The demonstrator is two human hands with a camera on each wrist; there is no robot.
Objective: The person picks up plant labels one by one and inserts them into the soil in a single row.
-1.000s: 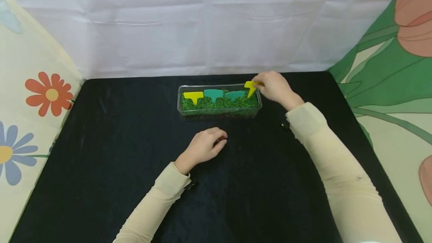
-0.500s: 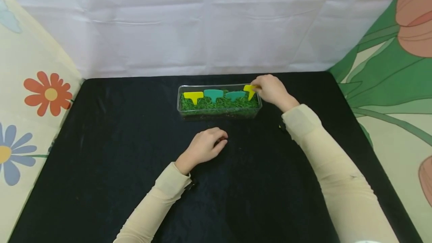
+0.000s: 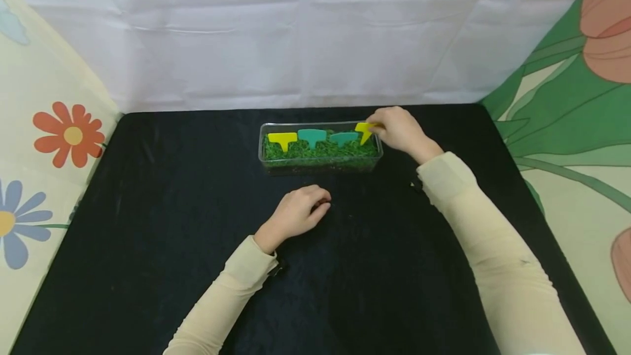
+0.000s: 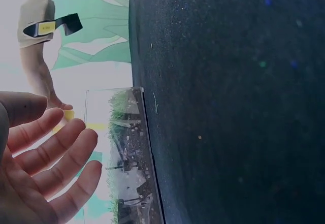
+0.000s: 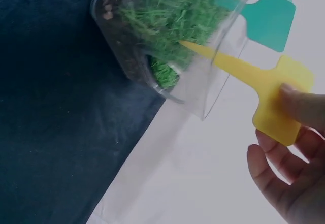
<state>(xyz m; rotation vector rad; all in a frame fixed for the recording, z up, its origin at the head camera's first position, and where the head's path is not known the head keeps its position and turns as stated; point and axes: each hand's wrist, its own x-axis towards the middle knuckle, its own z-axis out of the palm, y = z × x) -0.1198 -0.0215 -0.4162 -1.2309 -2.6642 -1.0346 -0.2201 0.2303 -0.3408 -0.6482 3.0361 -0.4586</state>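
Observation:
My right hand (image 3: 400, 130) pinches a yellow T-shaped plant label (image 5: 277, 99) by its broad head, at the right end of a clear plastic planter (image 3: 320, 170) of green grass. The label's pointed stem slants down to the grass (image 5: 175, 18); its whole tip shows in the right wrist view, though I cannot tell whether it touches the blades. Another yellow label (image 3: 283, 138) and two teal labels, one in the middle (image 3: 312, 136) and one right of it (image 3: 343, 137), stand upright in the grass. My left hand (image 3: 298, 212) rests on the table before the planter, fingers loosely bent, holding nothing.
A black cloth covers the table (image 3: 148, 207). Behind its far edge hangs a white cloth (image 3: 212, 37). Flower-printed panels stand at the left (image 3: 29, 97) and right (image 3: 567, 119) sides.
My right hand lowered the yellow label toward the grass, then lifted it slightly and moved back a little. My left hand has stayed in place.

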